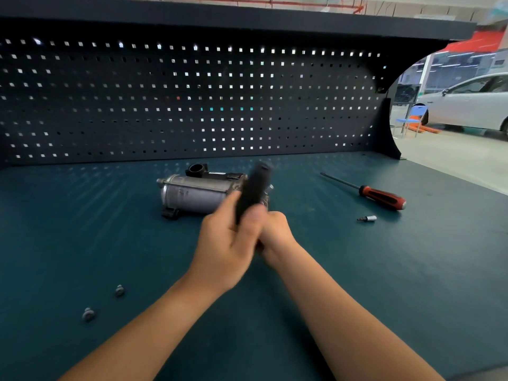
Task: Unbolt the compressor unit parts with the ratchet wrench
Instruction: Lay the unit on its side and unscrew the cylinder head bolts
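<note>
Head view shows, nearest on the left of the teal counter (384, 270), a loose bolt (88, 314) and a second bolt (119, 290) a little farther. In the middle, the left grip (228, 243) is curled round the black handle of the blurred ratchet wrench (254, 188), which slants up and away. The right grip (276, 232) is tucked against it from the right, its fingers hidden, so I cannot tell whether it is closed. Just beyond, the compressor (198, 192) lies on its side, with a small bit (367, 218) and a red-handled screwdriver (382, 198) to the right and the pegboard (192, 100) farthest.
</note>
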A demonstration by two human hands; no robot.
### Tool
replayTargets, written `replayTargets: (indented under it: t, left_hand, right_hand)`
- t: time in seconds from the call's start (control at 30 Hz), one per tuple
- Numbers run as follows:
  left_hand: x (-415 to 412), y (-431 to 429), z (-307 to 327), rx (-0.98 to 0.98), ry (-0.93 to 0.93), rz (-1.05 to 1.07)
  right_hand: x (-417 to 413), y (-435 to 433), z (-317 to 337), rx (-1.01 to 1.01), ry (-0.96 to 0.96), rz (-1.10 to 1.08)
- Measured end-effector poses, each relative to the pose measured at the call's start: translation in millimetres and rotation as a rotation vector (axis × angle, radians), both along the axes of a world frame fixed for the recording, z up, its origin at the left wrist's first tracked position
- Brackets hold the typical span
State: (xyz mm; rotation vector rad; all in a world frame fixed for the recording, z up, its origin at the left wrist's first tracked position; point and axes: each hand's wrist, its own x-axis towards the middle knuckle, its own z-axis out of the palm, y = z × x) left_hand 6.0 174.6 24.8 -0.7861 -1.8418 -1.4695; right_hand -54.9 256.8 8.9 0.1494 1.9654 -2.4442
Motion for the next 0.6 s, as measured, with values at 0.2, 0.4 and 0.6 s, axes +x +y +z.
replayTargets:
  t: [0.2,0.4,0.6]
  left_hand:
    - [-13.8,-13.0,13.3,0.923,-0.446,0.139]
    - [-23.5,-27.4,12.2,1.371,-0.660,0.067]
    - [-27.7,-36.7,11.3,1.575,-0.712,0.030]
  right_hand:
    - [-6.0,13.7,-3.5,0.267,0.022,-0.017]
    - [-30.8,55.8,-13.3,0.491,0.195,-0.104]
    - [-39.6,44.5,-27.4,0.436,0.250,0.157]
